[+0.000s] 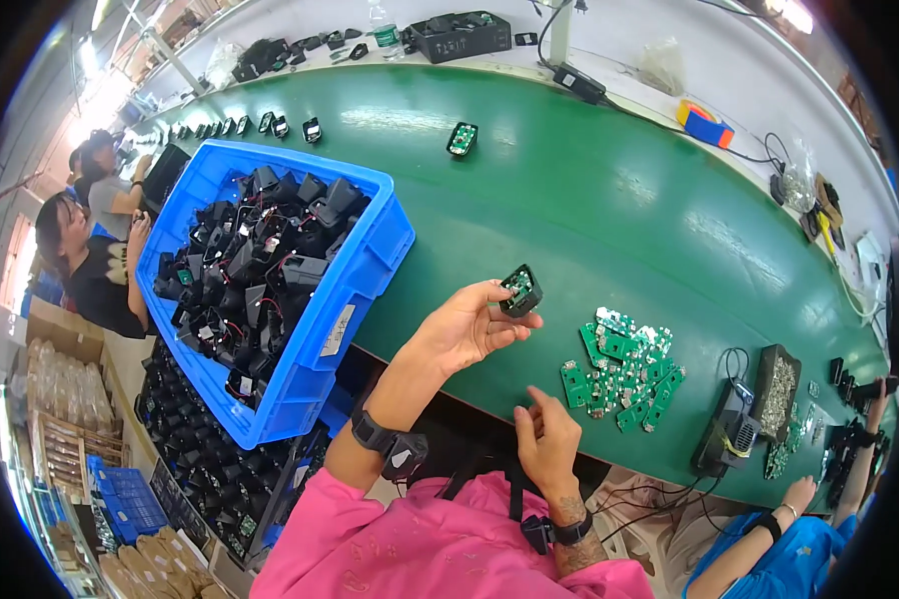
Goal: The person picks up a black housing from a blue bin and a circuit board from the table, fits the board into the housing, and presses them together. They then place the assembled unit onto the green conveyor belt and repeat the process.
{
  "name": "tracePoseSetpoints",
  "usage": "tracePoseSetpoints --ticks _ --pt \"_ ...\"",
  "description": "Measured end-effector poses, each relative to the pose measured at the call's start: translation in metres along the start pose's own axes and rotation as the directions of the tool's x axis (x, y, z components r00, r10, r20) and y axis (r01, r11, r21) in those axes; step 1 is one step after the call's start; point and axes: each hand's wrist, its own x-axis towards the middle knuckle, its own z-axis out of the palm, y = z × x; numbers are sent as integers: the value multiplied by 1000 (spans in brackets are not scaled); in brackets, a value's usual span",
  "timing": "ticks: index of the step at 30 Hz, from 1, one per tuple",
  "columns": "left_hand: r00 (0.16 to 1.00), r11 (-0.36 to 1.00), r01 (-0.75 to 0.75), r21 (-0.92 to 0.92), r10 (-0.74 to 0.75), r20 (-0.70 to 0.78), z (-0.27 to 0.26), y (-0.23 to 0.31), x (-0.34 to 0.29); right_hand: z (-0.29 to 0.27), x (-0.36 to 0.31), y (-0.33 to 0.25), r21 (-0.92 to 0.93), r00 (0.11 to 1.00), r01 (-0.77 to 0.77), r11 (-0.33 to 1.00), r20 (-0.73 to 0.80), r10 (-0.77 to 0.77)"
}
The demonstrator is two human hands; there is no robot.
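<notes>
My left hand (467, 327) grips a small black plastic housing (520, 291) with a green circuit board inside it, held above the green table. The thumb and fingers pinch it by its side, and its open face is tilted up. At the table's near edge, my right hand (547, 435) holds nothing; its index finger points forward and the fingers are loosely apart. Just beyond that hand lies a loose pile of green circuit boards (621, 364). Farther off on the table rests another black housing with a green board (461, 139).
A blue crate (390, 250) heaped with black housings and wires stands at left. More housings (270, 124) line the far left. A black device with cables (726, 429) and a tray of small parts (777, 394) sit at right. Co-workers (95, 260) work at left and right.
</notes>
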Motion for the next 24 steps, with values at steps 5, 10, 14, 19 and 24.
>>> tracePoseSetpoints --ticks 5,10,14,19,24 --pt "1000 1000 -17 -15 17 17 -3 5 11 0 3 2 -20 996 56 998 65 -55" --pt "971 934 -216 284 235 -37 -1 22 59 0 2 6 -105 985 171 980 22 -169" --pt "664 106 -380 919 723 191 -16 67 147 7 0 5 -137 968 245 960 -22 -250" --pt "674 64 -339 939 713 194 -33 111 216 3 -6 10 -140 971 237 962 9 -238" --pt "690 -17 -197 980 708 151 -18 120 237 -1 -2 13 -123 968 248 961 -5 -250"
